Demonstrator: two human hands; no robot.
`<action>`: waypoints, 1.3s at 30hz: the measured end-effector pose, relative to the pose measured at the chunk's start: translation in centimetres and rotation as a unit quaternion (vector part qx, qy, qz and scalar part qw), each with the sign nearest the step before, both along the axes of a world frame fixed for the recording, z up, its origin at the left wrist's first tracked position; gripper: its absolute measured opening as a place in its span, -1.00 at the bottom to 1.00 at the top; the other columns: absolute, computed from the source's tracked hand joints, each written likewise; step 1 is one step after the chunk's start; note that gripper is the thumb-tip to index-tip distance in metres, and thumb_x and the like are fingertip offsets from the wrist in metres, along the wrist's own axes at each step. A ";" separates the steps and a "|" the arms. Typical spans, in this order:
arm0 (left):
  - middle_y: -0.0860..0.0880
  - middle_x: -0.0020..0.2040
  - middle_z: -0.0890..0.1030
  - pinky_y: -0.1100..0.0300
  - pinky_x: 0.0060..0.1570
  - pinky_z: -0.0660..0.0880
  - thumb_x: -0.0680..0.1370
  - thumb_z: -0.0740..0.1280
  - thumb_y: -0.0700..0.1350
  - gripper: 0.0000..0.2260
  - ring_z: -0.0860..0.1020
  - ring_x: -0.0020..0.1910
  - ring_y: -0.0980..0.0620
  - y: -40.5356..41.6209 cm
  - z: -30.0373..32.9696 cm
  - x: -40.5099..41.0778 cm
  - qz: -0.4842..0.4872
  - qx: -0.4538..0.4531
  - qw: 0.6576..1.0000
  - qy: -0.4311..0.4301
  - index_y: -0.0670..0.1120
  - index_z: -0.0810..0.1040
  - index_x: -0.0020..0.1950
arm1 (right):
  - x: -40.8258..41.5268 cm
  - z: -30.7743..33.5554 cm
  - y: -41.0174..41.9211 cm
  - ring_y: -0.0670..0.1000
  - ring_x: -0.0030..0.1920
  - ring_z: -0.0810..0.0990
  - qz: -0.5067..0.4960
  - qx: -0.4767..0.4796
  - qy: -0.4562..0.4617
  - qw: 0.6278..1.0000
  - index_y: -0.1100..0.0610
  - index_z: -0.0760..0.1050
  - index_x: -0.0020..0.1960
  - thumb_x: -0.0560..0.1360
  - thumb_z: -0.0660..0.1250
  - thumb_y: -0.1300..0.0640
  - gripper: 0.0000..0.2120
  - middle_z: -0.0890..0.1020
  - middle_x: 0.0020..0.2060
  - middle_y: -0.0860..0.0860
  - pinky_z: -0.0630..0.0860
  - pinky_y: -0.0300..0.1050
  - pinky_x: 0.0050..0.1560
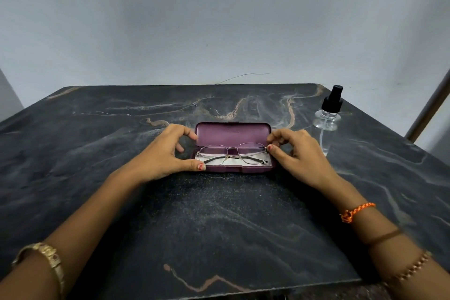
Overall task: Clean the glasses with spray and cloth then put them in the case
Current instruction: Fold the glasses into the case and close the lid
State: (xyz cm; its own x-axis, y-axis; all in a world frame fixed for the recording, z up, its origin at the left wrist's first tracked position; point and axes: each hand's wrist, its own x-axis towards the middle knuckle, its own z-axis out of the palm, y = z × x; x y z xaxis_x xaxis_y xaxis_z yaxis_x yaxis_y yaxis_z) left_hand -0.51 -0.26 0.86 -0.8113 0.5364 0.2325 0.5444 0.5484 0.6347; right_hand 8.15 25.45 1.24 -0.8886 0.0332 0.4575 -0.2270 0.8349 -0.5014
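A purple glasses case [232,133] lies open in the middle of the dark marble table, lid raised toward the far side. Thin metal-framed glasses [231,153] rest folded in its lower half on a white cloth [233,161]. My left hand [168,153] cups the case's left end, thumb on the front edge and fingers by the lid. My right hand [297,153] pinches the right hinge of the glasses between thumb and forefinger. A clear spray bottle [328,117] with a black pump top stands to the right of the case.
The black marble table [219,226] reaches to a near edge at the bottom and a far edge against a pale wall. A metal post [428,107] rises past the table's right corner. Bracelets are on both wrists.
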 end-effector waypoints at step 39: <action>0.15 -0.05 0.47 0.54 -0.30 0.45 0.22 0.55 -0.25 -0.13 0.51 -0.18 0.25 -2.0 0.0 -1.4 0.009 0.114 0.990 -0.078 0.02 0.15 0.40 | -3.9 -0.7 -3.4 0.05 0.37 0.27 0.096 0.009 -0.038 0.995 0.12 -0.05 0.49 0.20 0.55 -0.04 0.08 0.19 0.38 0.11 0.29 -0.02 0.39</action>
